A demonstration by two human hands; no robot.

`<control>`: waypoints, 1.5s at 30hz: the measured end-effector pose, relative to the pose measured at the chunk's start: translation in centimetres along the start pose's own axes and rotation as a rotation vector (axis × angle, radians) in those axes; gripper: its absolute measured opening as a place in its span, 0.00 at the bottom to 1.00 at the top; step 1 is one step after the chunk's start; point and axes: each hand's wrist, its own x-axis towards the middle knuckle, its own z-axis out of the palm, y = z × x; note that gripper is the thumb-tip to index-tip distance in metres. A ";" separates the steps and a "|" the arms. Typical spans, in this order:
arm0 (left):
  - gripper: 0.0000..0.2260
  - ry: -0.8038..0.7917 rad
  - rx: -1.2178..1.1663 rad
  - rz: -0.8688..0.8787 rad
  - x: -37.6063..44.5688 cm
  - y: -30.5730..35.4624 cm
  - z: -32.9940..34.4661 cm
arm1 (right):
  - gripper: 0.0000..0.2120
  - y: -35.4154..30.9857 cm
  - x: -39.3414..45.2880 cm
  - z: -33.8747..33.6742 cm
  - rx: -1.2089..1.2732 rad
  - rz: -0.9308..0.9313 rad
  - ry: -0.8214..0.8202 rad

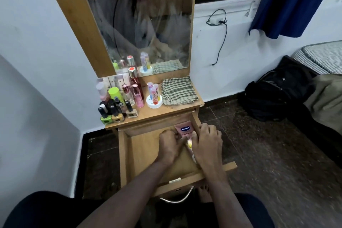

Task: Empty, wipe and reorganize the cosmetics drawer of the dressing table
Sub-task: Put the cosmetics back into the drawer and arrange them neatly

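The wooden drawer (140, 153) of the dressing table stands pulled open below the tabletop. A pink Vaseline tube (184, 130) lies along its right side. My left hand (169, 146) has its fingers curled against the tube's left edge. My right hand (207, 144) lies over the tube's lower part and the drawer's right wall, fingers bent around it. A bit of yellow and white shows between the two hands. The rest of the drawer floor is bare wood.
On the tabletop (148, 114) stand several nail polish bottles (112, 111), perfume bottles (136, 92), lip balms on a white lid (154, 98) and a folded checked cloth (178, 90). A mirror (148, 24) rises behind. A black backpack (277, 94) and a bed sit to the right.
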 end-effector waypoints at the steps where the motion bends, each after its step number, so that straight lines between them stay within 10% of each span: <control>1: 0.15 -0.002 0.040 0.031 -0.2 0.0 -0.6 | 0.15 0.0 -0.1 0.1 -0.019 0.000 -0.013; 11: 0.04 0.270 0.120 0.489 -0.2 3.3 -19.6 | 0.14 0.9 0.1 1.4 -0.079 -0.038 0.051; 16: 0.05 0.638 0.077 0.351 7.8 -0.1 -31.8 | 0.07 1.4 0.7 2.4 -0.077 -0.224 0.222; 24: 0.13 0.291 0.250 0.145 12.6 -6.4 -32.3 | 0.08 -4.7 0.3 3.1 0.024 -0.537 0.145; 45: 0.08 0.317 -0.267 0.098 10.8 -6.9 -31.2 | 0.14 -7.2 -0.3 7.3 0.003 -0.661 -0.187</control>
